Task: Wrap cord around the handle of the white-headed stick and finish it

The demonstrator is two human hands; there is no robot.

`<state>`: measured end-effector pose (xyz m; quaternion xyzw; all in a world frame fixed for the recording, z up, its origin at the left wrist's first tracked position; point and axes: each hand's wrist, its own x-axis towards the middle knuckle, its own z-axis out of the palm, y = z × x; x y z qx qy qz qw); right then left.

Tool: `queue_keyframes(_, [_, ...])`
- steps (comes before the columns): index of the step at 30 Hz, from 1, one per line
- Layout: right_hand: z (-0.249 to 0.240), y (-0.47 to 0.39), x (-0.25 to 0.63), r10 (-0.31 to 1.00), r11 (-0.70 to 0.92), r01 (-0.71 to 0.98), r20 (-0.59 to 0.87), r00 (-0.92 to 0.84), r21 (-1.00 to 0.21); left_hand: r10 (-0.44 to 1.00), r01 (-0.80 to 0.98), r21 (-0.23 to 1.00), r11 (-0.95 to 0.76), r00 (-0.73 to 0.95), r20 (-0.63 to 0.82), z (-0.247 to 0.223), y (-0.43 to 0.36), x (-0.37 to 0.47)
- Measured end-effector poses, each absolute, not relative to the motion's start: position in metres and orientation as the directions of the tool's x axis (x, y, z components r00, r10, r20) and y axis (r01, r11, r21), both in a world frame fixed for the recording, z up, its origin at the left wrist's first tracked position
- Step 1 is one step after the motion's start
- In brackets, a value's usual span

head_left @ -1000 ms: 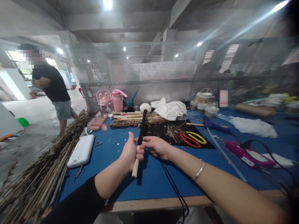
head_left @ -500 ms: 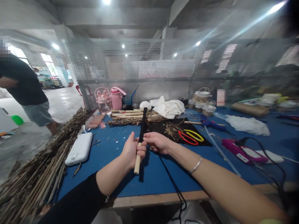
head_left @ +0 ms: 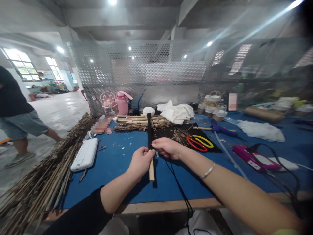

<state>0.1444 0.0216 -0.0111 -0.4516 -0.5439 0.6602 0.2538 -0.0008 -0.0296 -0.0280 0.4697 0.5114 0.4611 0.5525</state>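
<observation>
Leftmost, dry stalks (head_left: 51,166) lie along the edge of the blue table (head_left: 117,176), beside a white power bank (head_left: 85,155). Next, the left hand (head_left: 141,162) has its fingers closed around a stick (head_left: 150,130), black above and pale below, held over the table. Just right, the right hand (head_left: 168,148) pinches its fingertips together at the black part, near a black cord (head_left: 179,187). Farther right are red-and-yellow-handled scissors (head_left: 200,143).
</observation>
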Motion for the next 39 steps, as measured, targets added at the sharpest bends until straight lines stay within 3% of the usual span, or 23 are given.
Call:
queue_keyframes(4, [-0.013,0.010,0.148,0.749,-0.404,0.129,-0.409,-0.522,-0.905,0.958,-0.053,0.974,0.220,0.198,-0.206,-0.021,-0.041,-0.005])
queue_keyframes(10, [-0.018,0.002,0.144,0.780,-0.383,-0.025,-0.309,-0.545,-0.923,0.894,-0.283,0.864,0.417,0.297,-0.334,-0.013,-0.048,-0.004])
queue_keyframes(14, [-0.011,0.007,0.143,0.826,-0.289,0.070,-0.285,-0.486,-0.955,0.866,-0.123,0.891,0.438,0.325,-0.381,-0.005,-0.041,-0.004])
queue_keyframes(18, [-0.003,0.014,0.146,0.847,-0.207,0.112,-0.235,-0.477,-0.972,0.903,0.073,0.941,0.329,0.268,-0.336,0.010,-0.034,0.000])
queue_keyframes(22, [-0.010,0.019,0.153,0.876,-0.180,0.101,-0.206,-0.435,-0.979,0.898,0.119,0.940,0.320,0.279,-0.341,0.009,-0.025,0.006])
queue_keyframes(28, [-0.021,0.021,0.162,0.886,-0.213,0.110,-0.239,-0.397,-0.971,0.861,-0.031,0.923,0.384,0.372,-0.346,-0.014,-0.016,0.006])
queue_keyframes(35, [-0.018,0.022,0.164,0.795,-0.363,-0.069,-0.270,-0.544,-0.929,0.827,-0.225,0.877,0.425,0.490,-0.275,-0.017,-0.016,0.001])
queue_keyframes(39, [-0.020,0.022,0.164,0.810,-0.311,-0.046,-0.239,-0.536,-0.949,0.810,-0.247,0.854,0.457,0.512,-0.285,-0.015,-0.018,0.001])
